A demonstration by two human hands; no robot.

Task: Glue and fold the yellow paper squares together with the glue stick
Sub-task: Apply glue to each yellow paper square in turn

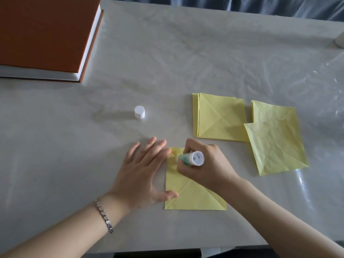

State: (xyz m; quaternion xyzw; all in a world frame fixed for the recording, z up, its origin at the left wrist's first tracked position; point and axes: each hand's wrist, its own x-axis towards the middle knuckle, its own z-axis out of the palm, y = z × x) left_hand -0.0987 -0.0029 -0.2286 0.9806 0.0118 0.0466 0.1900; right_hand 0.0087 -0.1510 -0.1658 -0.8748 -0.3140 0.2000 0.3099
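Observation:
A creased yellow paper square (pixel 193 198) lies flat near the table's front edge. My left hand (pixel 143 175) rests open beside it, its fingertips and thumb pressing the square's left edge. My right hand (pixel 206 168) grips the glue stick (pixel 191 158), whose tip touches the square's upper left corner. Farther back lies a stack of yellow squares (pixel 219 118), and to its right two glued, overlapping yellow squares (pixel 275 138). The glue stick's white cap (pixel 139 112) stands on its own to the left.
A thick orange-covered book (pixel 44 36) fills the back left corner. The table (pixel 167 53) carries a crinkled clear plastic cover. A white object (pixel 339 40) shows at the right edge. The table's front edge runs just below my forearms.

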